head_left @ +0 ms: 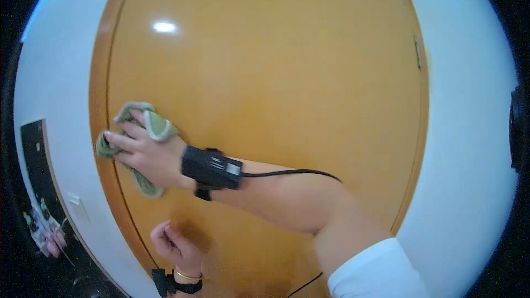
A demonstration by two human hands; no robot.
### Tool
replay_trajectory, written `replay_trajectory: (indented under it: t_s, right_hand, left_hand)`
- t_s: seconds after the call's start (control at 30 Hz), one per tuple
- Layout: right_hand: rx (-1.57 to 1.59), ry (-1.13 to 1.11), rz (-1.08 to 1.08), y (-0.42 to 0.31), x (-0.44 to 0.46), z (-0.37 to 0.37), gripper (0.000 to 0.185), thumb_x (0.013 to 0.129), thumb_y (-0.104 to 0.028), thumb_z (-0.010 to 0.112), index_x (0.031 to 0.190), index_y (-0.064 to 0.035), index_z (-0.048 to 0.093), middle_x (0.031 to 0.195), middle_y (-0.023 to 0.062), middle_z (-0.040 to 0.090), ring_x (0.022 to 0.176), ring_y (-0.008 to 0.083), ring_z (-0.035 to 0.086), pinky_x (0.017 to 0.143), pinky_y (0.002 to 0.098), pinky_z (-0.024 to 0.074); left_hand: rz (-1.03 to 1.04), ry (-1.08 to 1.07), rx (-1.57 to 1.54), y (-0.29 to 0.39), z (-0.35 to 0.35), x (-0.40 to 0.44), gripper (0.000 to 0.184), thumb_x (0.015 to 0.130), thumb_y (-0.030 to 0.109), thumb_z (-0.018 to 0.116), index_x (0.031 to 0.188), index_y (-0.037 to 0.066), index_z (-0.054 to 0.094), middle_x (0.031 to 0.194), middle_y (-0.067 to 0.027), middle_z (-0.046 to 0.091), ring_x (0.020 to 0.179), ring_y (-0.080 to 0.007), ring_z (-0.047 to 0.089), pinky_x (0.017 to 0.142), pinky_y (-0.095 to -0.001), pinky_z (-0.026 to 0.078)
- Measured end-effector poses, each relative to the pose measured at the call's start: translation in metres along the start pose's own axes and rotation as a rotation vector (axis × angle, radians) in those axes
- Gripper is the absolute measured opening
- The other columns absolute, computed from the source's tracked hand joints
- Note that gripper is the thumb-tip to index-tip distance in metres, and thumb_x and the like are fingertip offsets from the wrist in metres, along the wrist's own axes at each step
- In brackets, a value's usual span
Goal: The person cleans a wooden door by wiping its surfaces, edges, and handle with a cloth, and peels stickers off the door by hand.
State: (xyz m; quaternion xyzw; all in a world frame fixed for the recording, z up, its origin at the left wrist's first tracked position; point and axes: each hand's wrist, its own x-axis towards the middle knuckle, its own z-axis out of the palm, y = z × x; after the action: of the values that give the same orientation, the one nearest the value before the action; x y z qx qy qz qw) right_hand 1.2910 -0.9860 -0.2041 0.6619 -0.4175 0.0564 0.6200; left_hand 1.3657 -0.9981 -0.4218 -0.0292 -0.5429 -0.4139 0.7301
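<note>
My right hand (144, 153) presses a green cloth (160, 127) with a pale edge against the left part of a wooden door (276, 77), beside its frame. The cloth bunches around the fingers and hangs below the palm. A black device (212, 170) with a cable is strapped to that wrist. Lower down, my left hand (178, 247) is near the door's left edge with its fingers curled; nothing shows in it. That wrist bears a gold bangle and a black strap.
The orange-brown door frame (99, 77) runs along the left. A light switch (77, 205) is on the white wall, near a dark panel (34, 154) with pink items. A hinge (418, 52) shows at the right edge of the door.
</note>
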Motion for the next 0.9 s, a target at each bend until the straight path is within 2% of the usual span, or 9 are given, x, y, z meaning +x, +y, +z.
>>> replay_trajectory:
  t_s: [0.17,0.23,0.4,0.57,0.63,0.7,0.77,0.83,0.9]
  right_hand:
    - [-0.408,-0.01,0.243,0.076,-0.057,-0.217,0.045,0.078,-0.009,0.067,0.123,-0.0141,0.07,0.137,0.0186,0.06,0.129,0.0392,0.055,0.112,0.0549,0.0381]
    - [-0.746,0.04,0.368,0.118,-0.122,-0.324,0.041,0.086,-0.012,0.059,0.126,-0.0113,0.067,0.136,0.0251,0.058,0.124,0.0443,0.055,0.105,0.0543,0.0438]
    - [-1.102,0.137,0.796,0.107,-0.329,-0.522,0.054,0.095,-0.009,0.055,0.149,-0.0105,0.048,0.145,0.0259,0.051,0.134,0.0466,0.047,0.114,0.0502,0.0369]
    - [-1.042,0.241,1.024,0.039,-0.36,-0.503,0.061,0.09,-0.014,0.063,0.149,-0.0094,0.047,0.14,0.0263,0.053,0.132,0.0468,0.047,0.112,0.051,0.038]
    - [-0.973,0.181,1.026,0.009,-0.323,-0.453,0.057,0.094,-0.015,0.061,0.149,-0.008,0.048,0.138,0.0214,0.054,0.126,0.0366,0.051,0.105,0.041,0.042]
    - [-0.89,0.076,0.958,-0.025,-0.27,-0.391,0.054,0.091,-0.017,0.061,0.143,-0.0075,0.052,0.132,0.0229,0.056,0.125,0.0414,0.051,0.103,0.054,0.0383]
    - [-0.63,-0.038,0.861,-0.065,-0.224,-0.32,0.051,0.087,-0.02,0.06,0.136,-0.007,0.056,0.126,0.0244,0.059,0.123,0.0462,0.05,0.102,0.067,0.0345]
    - [-0.049,-0.147,0.842,-0.107,-0.209,-0.249,0.045,0.092,-0.02,0.055,0.134,-0.0042,0.056,0.13,0.0188,0.06,0.128,0.0378,0.053,0.109,0.0613,0.0342]
    - [0.189,0.084,0.819,-0.161,-0.204,-0.202,0.043,0.096,-0.02,0.054,0.136,-0.0061,0.055,0.132,0.0139,0.06,0.126,0.0338,0.055,0.111,0.0548,0.0357]
  left_hand:
    - [-0.029,-0.064,-0.038,0.019,0.012,-0.026,0.014,0.108,0.014,0.048,0.106,0.001,0.054,0.093,-0.0061,0.053,0.086,-0.0146,0.051,0.079,-0.0293,0.043]
    - [-0.006,-0.034,-0.067,0.024,0.038,-0.047,0.014,0.108,0.014,0.047,0.106,0.002,0.053,0.089,-0.0038,0.05,0.08,-0.0126,0.048,0.074,-0.0278,0.041]
    - [-0.016,-0.077,-0.063,0.045,0.034,-0.078,0.011,0.108,0.012,0.046,0.103,0.003,0.052,0.081,0.0017,0.043,0.07,-0.007,0.038,0.063,-0.0244,0.032]
    - [-0.132,-0.115,-0.117,0.07,0.034,-0.087,0.01,0.108,0.012,0.047,0.103,0.005,0.052,0.078,0.0028,0.041,0.064,-0.0043,0.035,0.057,-0.0227,0.027]
    - [-0.173,-0.099,-0.156,0.083,0.039,-0.092,0.01,0.109,0.012,0.048,0.103,0.006,0.053,0.077,0.0029,0.04,0.062,-0.0041,0.034,0.054,-0.0223,0.025]
    - [-0.22,-0.116,-0.284,0.101,0.044,-0.097,0.009,0.109,0.011,0.048,0.103,0.006,0.053,0.075,0.0028,0.039,0.061,-0.0043,0.034,0.052,-0.0222,0.025]
    - [-0.233,-0.09,-0.376,0.126,0.059,-0.102,0.009,0.109,0.011,0.047,0.103,0.006,0.053,0.074,0.0026,0.039,0.061,-0.0045,0.035,0.051,-0.0216,0.025]
    - [-0.221,-0.035,-0.414,0.159,0.073,-0.107,0.011,0.109,0.012,0.046,0.102,0.006,0.052,0.073,0.0023,0.039,0.06,-0.0046,0.035,0.051,-0.0205,0.026]
    - [-0.195,-0.093,-0.526,0.182,0.078,-0.116,0.013,0.109,0.013,0.045,0.101,0.006,0.051,0.074,0.0013,0.04,0.062,-0.0057,0.036,0.052,-0.0196,0.029]
